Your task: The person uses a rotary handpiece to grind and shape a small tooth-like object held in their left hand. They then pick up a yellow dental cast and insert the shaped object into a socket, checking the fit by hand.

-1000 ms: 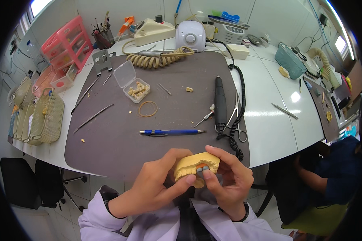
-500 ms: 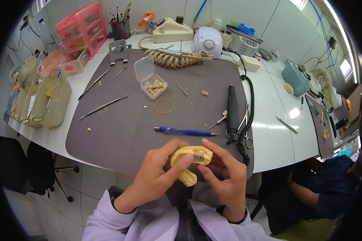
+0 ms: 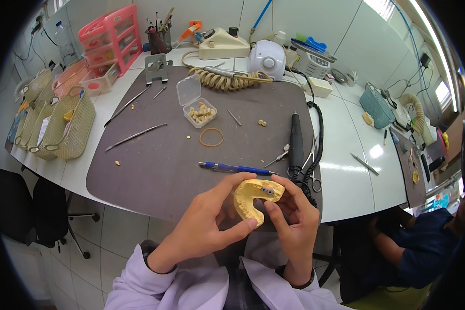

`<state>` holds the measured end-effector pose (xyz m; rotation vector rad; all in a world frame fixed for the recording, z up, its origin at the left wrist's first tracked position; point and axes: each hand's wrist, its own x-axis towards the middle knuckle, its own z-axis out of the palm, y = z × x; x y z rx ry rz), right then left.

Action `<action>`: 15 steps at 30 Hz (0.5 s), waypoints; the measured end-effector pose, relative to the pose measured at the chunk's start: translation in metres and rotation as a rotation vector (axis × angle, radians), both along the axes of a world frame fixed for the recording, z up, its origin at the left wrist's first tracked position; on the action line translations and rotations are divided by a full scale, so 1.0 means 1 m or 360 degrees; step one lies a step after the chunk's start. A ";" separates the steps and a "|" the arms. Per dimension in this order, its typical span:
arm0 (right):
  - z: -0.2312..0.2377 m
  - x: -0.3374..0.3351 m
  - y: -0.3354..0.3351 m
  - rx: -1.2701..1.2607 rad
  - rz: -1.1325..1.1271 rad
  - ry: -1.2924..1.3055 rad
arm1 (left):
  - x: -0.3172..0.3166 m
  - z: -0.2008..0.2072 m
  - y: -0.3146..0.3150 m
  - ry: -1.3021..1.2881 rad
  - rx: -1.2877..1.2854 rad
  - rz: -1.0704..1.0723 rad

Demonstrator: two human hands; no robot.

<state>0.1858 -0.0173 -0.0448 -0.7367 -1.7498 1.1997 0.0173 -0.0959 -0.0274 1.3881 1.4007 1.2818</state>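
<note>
A yellow plaster dental model [image 3: 245,199], shaped like a horseshoe, is held in front of me just past the mat's near edge. On its right arm sit two small grey cylinders [image 3: 268,191] with a bit of orange-pink beside them. My left hand [image 3: 209,214] grips the left side, its thumb at the near end of the arch and its fingers behind. My right hand [image 3: 295,212] pinches the right end between thumb and fingers. Just beyond the model lies a blue pen [image 3: 235,168]. A black handpiece [image 3: 295,142] rests to the right of it.
On the dark mat [image 3: 155,175] are an open clear box [image 3: 201,114] of tooth-coloured pieces, a rubber band [image 3: 211,137] and metal instruments [image 3: 135,137]. Scissors [image 3: 315,181] lie near the handpiece cord. Baskets [image 3: 70,129] stand left; a seated person [image 3: 423,248] is at the right.
The model has turned in my hands, and the open arch now shows more fully. My left thumb has moved from beside the grey cylinders to the arch's near end.
</note>
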 end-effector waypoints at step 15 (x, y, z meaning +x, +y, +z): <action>0.002 -0.001 -0.003 0.0458 -0.0207 -0.0188 | 0.005 -0.004 0.000 0.0012 0.0126 -0.0018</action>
